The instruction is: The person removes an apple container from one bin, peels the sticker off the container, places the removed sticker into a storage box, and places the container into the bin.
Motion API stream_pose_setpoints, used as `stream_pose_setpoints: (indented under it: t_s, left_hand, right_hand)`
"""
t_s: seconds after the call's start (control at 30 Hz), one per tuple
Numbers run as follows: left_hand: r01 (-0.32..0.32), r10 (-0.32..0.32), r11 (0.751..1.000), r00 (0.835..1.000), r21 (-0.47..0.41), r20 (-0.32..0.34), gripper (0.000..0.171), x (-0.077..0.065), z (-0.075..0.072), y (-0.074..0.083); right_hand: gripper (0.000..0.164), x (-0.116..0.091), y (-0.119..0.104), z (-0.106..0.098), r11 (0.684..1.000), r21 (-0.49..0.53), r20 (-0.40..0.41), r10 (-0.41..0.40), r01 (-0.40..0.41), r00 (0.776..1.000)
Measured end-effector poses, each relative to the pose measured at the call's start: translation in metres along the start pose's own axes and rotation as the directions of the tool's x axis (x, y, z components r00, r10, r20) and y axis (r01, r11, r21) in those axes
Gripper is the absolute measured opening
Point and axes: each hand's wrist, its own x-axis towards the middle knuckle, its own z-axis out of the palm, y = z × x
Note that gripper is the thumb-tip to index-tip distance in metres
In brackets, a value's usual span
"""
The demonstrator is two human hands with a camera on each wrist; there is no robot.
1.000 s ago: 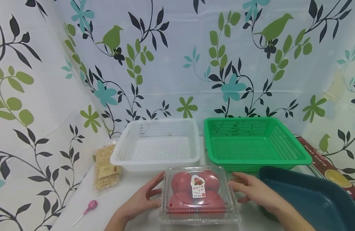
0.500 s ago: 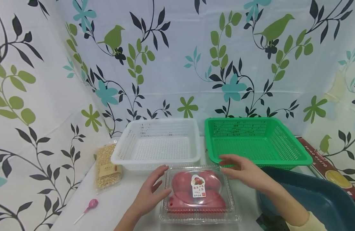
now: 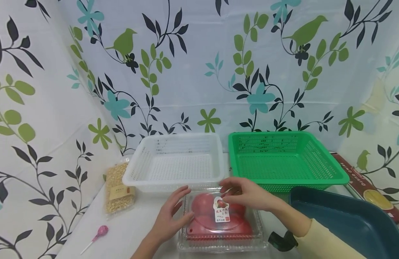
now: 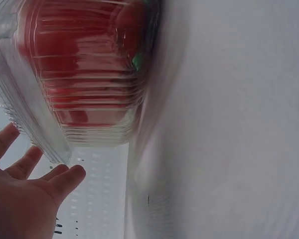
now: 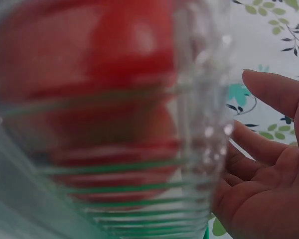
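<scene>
A clear plastic clamshell box point(image 3: 222, 246) with red round fruit point(image 3: 202, 203) and a white label point(image 3: 221, 213) stands at the front middle, its lid down. My left hand point(image 3: 170, 217) is at its left side, fingers spread and gently bent, fingertips right at the lid's edge. In the left wrist view those fingers show below the ribbed box point(image 4: 47, 124). My right hand point(image 3: 248, 194) hovers over the back right part of the lid, fingers loosely curved, partly hiding the fruit and label. In the right wrist view its thumb and fingers are apart, beside the box's rim point(image 5: 209, 124).
Behind the box stand a white basket point(image 3: 173, 182) and a green basket point(image 3: 290, 181). A dark blue tray point(image 3: 342, 212) lies at the right, with a brown packet point(image 3: 371, 187) past it. At the left lie a bag of yellow kernels point(image 3: 113, 176) and a pink lollipop point(image 3: 102, 230).
My right hand has moved from the box's right side up and leftward over its lid. My left hand has shifted slightly to the right at the lid's edge. The box stays put.
</scene>
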Motion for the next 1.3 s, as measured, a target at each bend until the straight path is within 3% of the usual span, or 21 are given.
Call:
stream_pose_setpoints:
  t_s: [0.3, 0.5, 0.67, 0.97, 1.3]
  left_hand:
    - [-0.019, 0.019, 0.998, 1.0, -0.054, 0.001, 0.057, -0.001, 0.0, -0.007]
    - [-0.019, 0.02, 0.998, 1.0, -0.064, 0.008, 0.057, -0.001, -0.001, -0.007]
    - [-0.013, 0.014, 0.997, 1.0, -0.076, 0.01, 0.057, -0.002, 0.0, -0.006]
    - [0.004, -0.004, 0.997, 1.0, -0.071, 0.006, 0.056, -0.003, 0.001, -0.009]
    - [-0.015, 0.016, 0.997, 1.0, -0.073, 0.015, 0.055, -0.004, 0.001, -0.012]
  right_hand:
    - [0.039, 0.011, 0.001, 0.007, 0.975, -0.218, 0.041, -0.026, 0.034, 0.999]
    - [0.025, 0.017, 0.001, 0.012, 0.945, -0.311, 0.04, -0.097, 0.105, 0.994]
    - [0.011, 0.02, 0.001, 0.017, 0.922, -0.369, 0.029, -0.111, 0.114, 0.993]
    - [0.014, 0.02, 0.002, 0.021, 0.928, -0.351, 0.013, -0.124, 0.121, 0.992]
    - [0.008, 0.012, 0.0, 0.018, 0.965, -0.233, 0.023, -0.116, 0.118, 0.993]
